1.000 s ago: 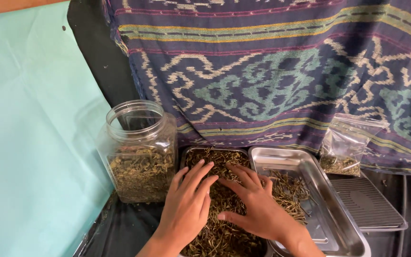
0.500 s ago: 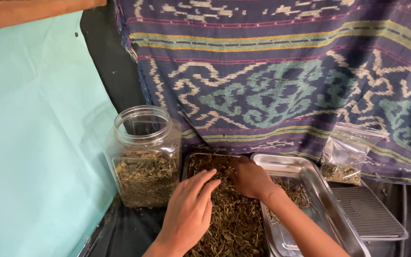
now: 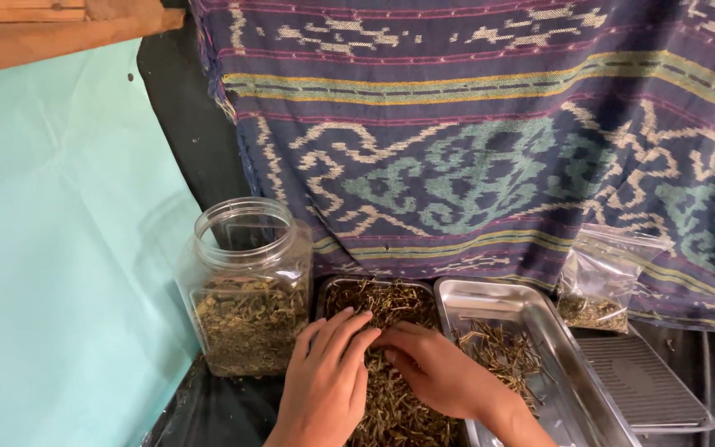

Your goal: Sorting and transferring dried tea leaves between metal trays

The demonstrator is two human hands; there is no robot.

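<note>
Head view, looking down at a dark worktop (image 3: 225, 414) set against a hanging patterned cloth (image 3: 490, 157).

Dried herb stalks (image 3: 391, 306): lying heaped in a dark tray (image 3: 333, 285) at the middle of the worktop, filling it; both hands are resting on top of the heap, with loose stalks showing beyond the fingertips and beneath the palms.

Left hand (image 3: 324, 385): lying palm down on the near left part of the heap, fingers held close together and pointing away and to the right, touching the stalks. Whether it is pinching anything, I cannot tell.

Right hand (image 3: 436, 372): lying just beside the left, fingertips meeting the left fingertips over the heap, fingers curled inward and down into the stalks. Whether any stalk is being gripped, I cannot tell.

Metal tray (image 3: 539, 310): sitting just to the right of the dark tray, touching it, holding a thin scatter of stalks.

Clear jar (image 3: 246, 285): standing upright and lidless just left of the dark tray, about half full of dried herb.

Small plastic bag (image 3: 602, 277): leaning against the cloth, right of the metal tray, a little herb inside.

Ribbed grey lid (image 3: 643, 385): lying flat at the far right.
</note>
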